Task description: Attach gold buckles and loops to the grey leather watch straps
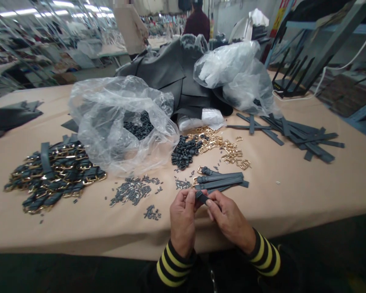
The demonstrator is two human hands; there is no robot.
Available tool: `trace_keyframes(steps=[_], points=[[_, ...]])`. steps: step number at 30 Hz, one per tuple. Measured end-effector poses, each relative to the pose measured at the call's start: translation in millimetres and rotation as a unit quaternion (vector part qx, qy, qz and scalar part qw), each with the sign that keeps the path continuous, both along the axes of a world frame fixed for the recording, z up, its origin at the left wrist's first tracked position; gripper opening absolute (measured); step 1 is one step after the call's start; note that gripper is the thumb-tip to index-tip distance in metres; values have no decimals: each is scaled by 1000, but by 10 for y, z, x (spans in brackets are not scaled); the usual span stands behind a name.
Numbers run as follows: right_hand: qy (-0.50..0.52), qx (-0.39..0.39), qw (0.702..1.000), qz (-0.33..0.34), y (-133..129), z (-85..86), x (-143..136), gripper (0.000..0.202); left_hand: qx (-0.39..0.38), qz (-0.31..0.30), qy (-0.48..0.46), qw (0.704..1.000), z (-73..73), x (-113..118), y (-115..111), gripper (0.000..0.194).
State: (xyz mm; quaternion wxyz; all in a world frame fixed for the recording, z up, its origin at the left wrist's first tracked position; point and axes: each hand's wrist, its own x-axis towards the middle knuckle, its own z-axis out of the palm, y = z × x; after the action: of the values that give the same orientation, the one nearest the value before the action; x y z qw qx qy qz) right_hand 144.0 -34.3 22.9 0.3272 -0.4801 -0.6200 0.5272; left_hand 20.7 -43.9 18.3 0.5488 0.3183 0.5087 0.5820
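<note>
Between both hands, close to the table's front edge, is a short dark grey strap. My left hand pinches its upper end, and the fingers cover much of that end. My right hand grips the strap's lower part between thumb and fingers. Whether a buckle sits on the held end cannot be made out. Just beyond the hands lie several buckled straps with gold buckles at their left ends. Small dark pieces are scattered beside them. Past these are a heap of dark loops and gold buckles.
On the left lies a pile of buckled straps, with tiny dark pieces near it. A clear plastic bag holds dark loops. Loose straps lie at the right, by a black router. Two people stand in the background.
</note>
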Motion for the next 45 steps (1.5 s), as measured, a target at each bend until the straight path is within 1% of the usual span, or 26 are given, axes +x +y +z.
trace_keyframes(steps=[1,3,6,8,10,13,16,18,21,25,26,27,28,29,30,31,32,33,34,35,36,37,38,41,43,45], points=[[-2,-1,1000,-12,-9,-7,-21,18,-14,20,-54,998,0,34,14,17],[-4,0,1000,-28,-11,-18,-56,18,-35,34,-123,991,-16,106,30,18],[-5,14,999,-43,12,-31,-77,18,-51,24,-175,983,-58,181,28,18],[-10,20,999,-42,30,-38,-69,18,-53,13,-181,982,-80,180,27,16],[-4,12,999,-34,44,-45,-48,18,-51,-12,-145,988,-80,135,38,13],[16,-21,999,-19,57,-54,-12,25,-29,-65,-7,997,-28,42,68,14],[9,-27,999,-19,71,-58,0,30,-13,-141,127,982,48,4,96,16],[12,-27,999,-26,91,-61,-1,29,-24,-173,162,971,77,13,117,16],[40,-36,998,-24,150,-54,23,28,-37,-166,154,973,84,42,170,16],[52,-29,998,7,277,6,149,24,-8,-146,31,989,111,69,303,16],[57,-32,998,13,313,25,196,24,0,-158,11,987,125,70,358,17],[65,-40,997,15,347,41,248,24,6,-182,10,983,138,66,426,18],[75,-50,996,12,381,51,301,24,13,-219,31,975,147,59,512,19],[84,-58,995,3,415,55,355,24,24,-260,75,962,151,49,618,21],[91,-65,994,-9,447,52,408,25,44,-293,140,945,148,38,742,23],[98,-69,993,-23,479,42,457,25,76,-307,228,921,137,29,885,24],[105,-75,991,-38,509,28,503,24,125,-296,337,885,121,25,1041,23],[114,-82,989,-50,537,11,543,22,179,-259,450,835,99,28,1206,23],[124,-89,986,-60,560,-6,579,21,232,-245,556,759,75,38,1370,23],[134,-95,984,-67,579,-22,609,18,269,-256,643,669,50,56,1528,25],[142,-99,982,-73,592,-35,635,16,281,-272,667,635,26,79,1671,25],[145,-101,981,-78,599,-43,656,15,287,-286,680,611,4,106,1794,23],[145,-102,981,-81,601,-48,674,14,288,-297,690,594,-16,134,1893,20],[145,-107,981,-78,588,-41,707,13,275,-303,706,579,-63,201,2057,20],[147,-108,981,-73,578,-30,713,13,264,-296,713,578,-86,233,2093,21],[151,-103,981,-71,571,-22,711,13,252,-288,714,587,-96,260,2117,21]])
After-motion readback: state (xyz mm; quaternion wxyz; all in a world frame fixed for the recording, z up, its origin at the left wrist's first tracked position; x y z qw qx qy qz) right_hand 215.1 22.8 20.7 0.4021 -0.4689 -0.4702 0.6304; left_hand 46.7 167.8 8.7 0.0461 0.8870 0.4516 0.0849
